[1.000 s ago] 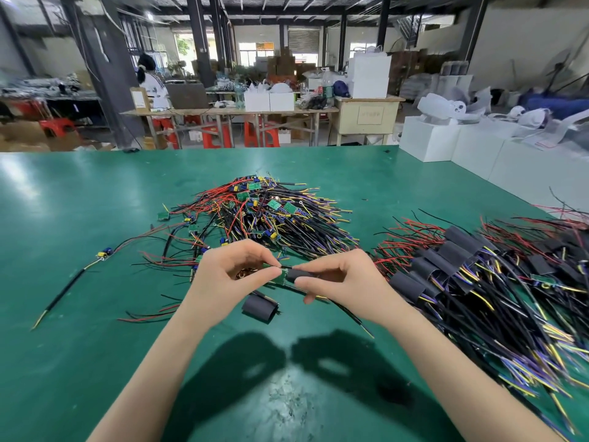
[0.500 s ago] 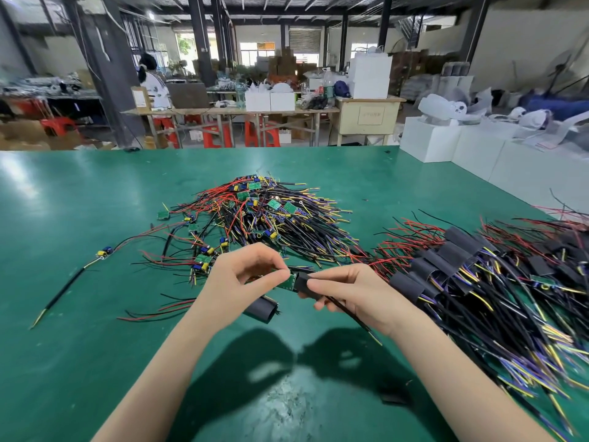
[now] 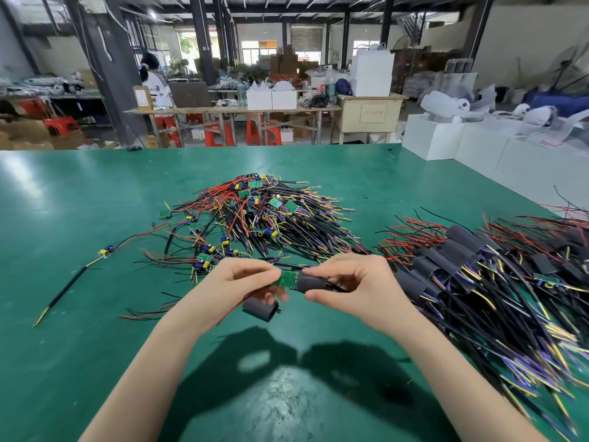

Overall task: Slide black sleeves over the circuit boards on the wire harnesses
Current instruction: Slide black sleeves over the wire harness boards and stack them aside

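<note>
Above the green table point(image 3: 95, 362), the left hand point(image 3: 236, 282) is pinching a green board point(image 3: 287, 278), its end entering the black sleeve point(image 3: 312, 283) that the right hand point(image 3: 357, 282) is gripping.

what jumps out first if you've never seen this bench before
Dead centre, the left hand pinches a small green circuit board while the right hand holds a black sleeve at its end. Behind them lies a tangle of bare wire harnesses on the green table; to the right sprawls a bigger heap of sleeved harnesses.
</note>
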